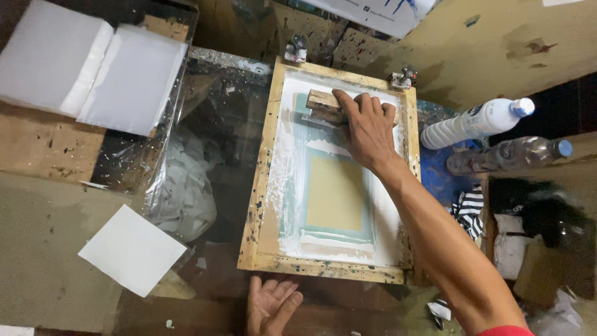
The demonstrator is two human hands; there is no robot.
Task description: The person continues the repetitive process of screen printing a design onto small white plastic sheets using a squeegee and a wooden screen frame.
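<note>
Squeegee (pixel 328 106) gripped at far end of wooden screen frame (pixel 264 180), on white ink.

Right hand (pixel 368 127) closed over the wooden squeegee, fingers curled on its top edge; left hand (pixel 272 303) flat and spread wide on the bench (pixel 43 267) just below the frame's near rail. Held at the far rail by 2 metal clamps (pixel 296 50). 2 plastic bottles (pixel 476 121) lying to the right, 1 white, 1 clear, contents unclear. 1 loose white sheet (pixel 132 250) left, 2 white stacks (pixel 87 68) beyond.
</note>
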